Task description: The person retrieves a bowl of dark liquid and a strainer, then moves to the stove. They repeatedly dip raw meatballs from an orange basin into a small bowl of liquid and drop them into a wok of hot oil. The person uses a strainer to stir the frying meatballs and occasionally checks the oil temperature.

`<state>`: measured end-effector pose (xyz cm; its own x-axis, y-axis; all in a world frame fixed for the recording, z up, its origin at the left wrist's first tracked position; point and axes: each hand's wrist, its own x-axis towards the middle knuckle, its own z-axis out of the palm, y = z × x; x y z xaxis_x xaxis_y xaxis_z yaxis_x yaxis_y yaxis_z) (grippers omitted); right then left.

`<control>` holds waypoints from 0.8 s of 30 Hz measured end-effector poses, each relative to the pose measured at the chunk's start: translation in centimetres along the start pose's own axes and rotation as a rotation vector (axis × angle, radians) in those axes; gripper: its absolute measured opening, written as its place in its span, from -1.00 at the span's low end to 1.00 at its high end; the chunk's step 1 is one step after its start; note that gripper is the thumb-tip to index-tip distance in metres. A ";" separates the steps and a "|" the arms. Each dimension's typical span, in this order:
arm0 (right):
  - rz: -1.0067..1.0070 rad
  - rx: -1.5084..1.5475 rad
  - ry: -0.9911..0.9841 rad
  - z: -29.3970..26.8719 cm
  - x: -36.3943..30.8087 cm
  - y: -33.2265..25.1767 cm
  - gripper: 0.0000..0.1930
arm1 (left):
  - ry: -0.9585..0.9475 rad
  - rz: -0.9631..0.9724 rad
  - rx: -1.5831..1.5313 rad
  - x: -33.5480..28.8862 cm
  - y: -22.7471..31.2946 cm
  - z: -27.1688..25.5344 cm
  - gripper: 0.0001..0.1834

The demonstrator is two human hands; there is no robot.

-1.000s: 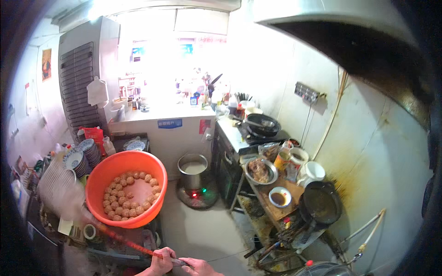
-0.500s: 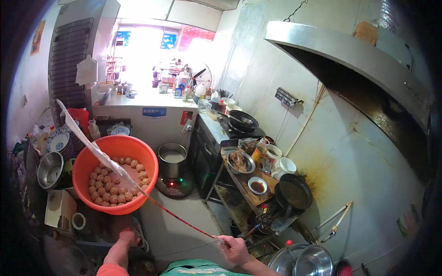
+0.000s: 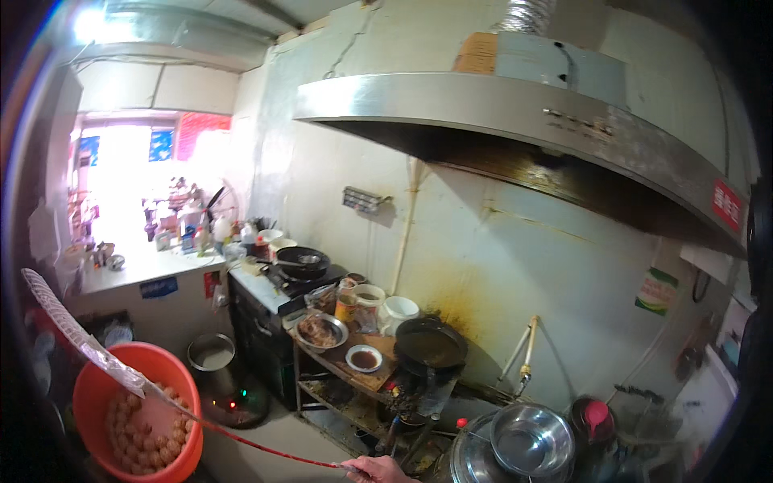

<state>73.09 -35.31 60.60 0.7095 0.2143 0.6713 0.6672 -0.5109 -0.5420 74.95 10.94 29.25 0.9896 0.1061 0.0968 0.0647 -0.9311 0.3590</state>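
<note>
My right hand is at the bottom edge, its fingers closed round the end of a long, thin red rod. The rod slants up to the left and ends in a long whitish, mesh-like strip; I cannot tell its exact kind. That strip passes in front of a large orange-red tub, which holds many round raw meatballs. Whether the strip touches the tub, I cannot tell. My left hand is out of view.
A steel pot of whitish liquid stands on a lit cooker. A wooden-topped rack carries a bowl of meat, a sauce dish and a black wok. Steel basins sit lower right, below a range hood.
My view has swung right and up, so the tub now lies lower left. The left hand has left the picture. My right hand still grips the rod.
</note>
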 end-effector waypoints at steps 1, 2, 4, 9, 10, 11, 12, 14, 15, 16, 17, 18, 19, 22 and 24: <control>-0.017 -0.023 0.030 0.1 0.2 -0.2 -0.81 | -0.056 0.099 0.152 0.4 -0.5 0.2 -0.76; -0.027 -0.044 0.058 0.3 0.2 -0.3 -0.79 | -0.113 0.198 0.310 1.0 -0.9 0.3 -0.75; 0.017 -0.046 0.116 0.8 -0.1 -0.5 -0.96 | -0.183 0.009 0.149 1.9 -1.1 0.3 -0.59; 0.267 -0.043 -0.033 2.2 -2.9 1.7 -0.86 | -0.156 -0.292 0.004 3.5 0.4 0.4 -0.58; 0.260 -0.050 0.032 2.8 -3.5 2.3 -0.90 | -0.193 -0.375 -0.020 3.4 0.9 0.4 -0.57; 0.333 -0.012 0.011 2.8 -4.2 2.7 -0.92 | -0.146 -0.412 -0.123 2.9 1.5 0.1 -0.52; 0.481 0.118 0.023 3.3 -4.7 2.8 -0.92 | -0.109 -0.512 -0.084 2.4 1.9 -0.3 -0.48; 0.542 0.268 0.115 4.0 -5.3 3.0 -0.88 | -0.109 -0.595 -0.070 2.4 3.2 -1.0 -0.45; 0.506 0.416 0.192 4.6 -5.3 3.3 -0.83 | -0.090 -0.573 -0.077 2.2 3.8 -1.4 -0.47; 0.543 0.381 0.193 4.8 -5.2 3.3 -0.79 | -0.107 -0.603 -0.055 2.1 4.2 -1.9 -0.49; 0.471 0.363 0.191 5.4 -4.8 3.5 -0.77 | -0.094 -0.598 -0.032 2.2 4.5 -2.2 -0.51; 0.528 0.428 0.185 5.9 -4.7 3.5 -0.76 | -0.070 -0.599 -0.042 2.1 4.6 -2.5 -0.52; 0.589 0.546 0.198 6.7 -3.8 4.0 -0.74 | -0.073 -0.597 -0.039 2.6 4.6 -2.7 -0.53; 0.655 0.682 0.226 8.4 -2.4 4.8 -0.70 | -0.046 -0.590 -0.001 2.8 4.6 -2.7 -0.56; 0.700 0.778 0.231 9.1 -1.6 5.3 -0.68 | -0.072 -0.610 0.034 2.8 4.6 -2.5 -0.56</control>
<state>77.58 -30.74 52.06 0.9847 -0.1248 0.1215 0.1478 0.2293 -0.9621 77.74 7.81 33.55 0.7793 0.6003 -0.1799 0.6246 -0.7209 0.3003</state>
